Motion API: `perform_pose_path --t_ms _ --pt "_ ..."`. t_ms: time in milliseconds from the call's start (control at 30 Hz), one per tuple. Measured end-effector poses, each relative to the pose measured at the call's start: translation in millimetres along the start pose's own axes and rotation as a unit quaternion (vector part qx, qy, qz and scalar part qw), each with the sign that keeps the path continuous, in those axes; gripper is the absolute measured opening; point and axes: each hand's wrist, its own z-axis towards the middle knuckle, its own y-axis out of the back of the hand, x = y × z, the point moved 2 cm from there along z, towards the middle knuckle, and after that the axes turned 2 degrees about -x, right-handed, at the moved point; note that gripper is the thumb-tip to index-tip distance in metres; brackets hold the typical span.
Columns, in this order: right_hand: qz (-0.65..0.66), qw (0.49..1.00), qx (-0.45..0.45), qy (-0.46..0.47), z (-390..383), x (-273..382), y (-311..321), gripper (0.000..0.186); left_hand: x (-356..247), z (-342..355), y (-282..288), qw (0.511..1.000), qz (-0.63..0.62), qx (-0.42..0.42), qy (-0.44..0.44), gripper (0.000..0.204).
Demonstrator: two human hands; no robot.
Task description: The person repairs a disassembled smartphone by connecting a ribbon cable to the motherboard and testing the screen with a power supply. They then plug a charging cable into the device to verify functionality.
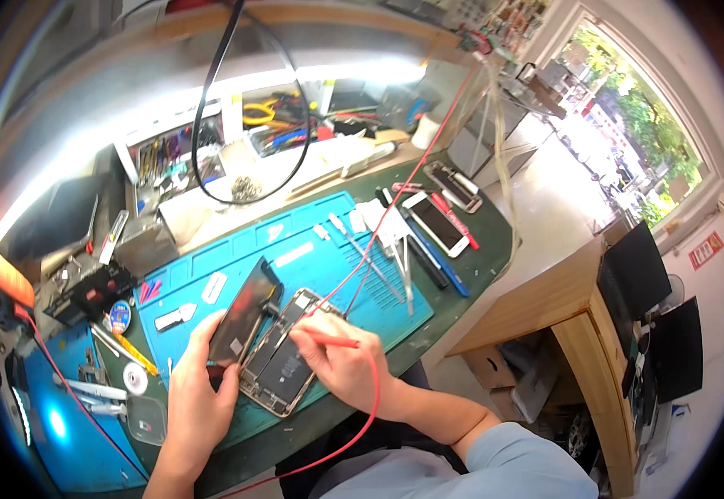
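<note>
An opened phone (285,370) lies on the blue work mat (254,241), its battery and inner boards bare. My left hand (200,391) grips the phone's screen panel (249,320) by its near end, thumb on one side and fingers on the other. The panel is tilted up along the left of the phone body, and a short dark strip near its far end bridges to the body. My right hand (341,358) pinches a red test probe (333,339) over the phone's right side. Its tip points at the upper inner boards; whether it touches is too small to tell.
A red lead (374,387) loops past my right forearm; another red cable (412,175) crosses the mat. Tweezers (407,274), pens (428,258) and a white phone (435,224) lie at right. A black cable (204,108) hangs in front. A small clear dish (146,418) sits left.
</note>
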Motion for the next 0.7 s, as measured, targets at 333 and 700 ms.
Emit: perform_pose_path --t_ms 333,700 --pt "0.009 1.000 0.002 -0.008 -3.5 0.9 -0.2 0.011 -2.1 -1.6 0.9 1.000 0.008 0.004 -0.009 0.064" --pt "0.045 0.999 -0.011 -0.016 -5.9 -1.9 -7.9 0.012 1.6 -4.9 3.0 1.000 0.017 0.008 0.012 0.065"
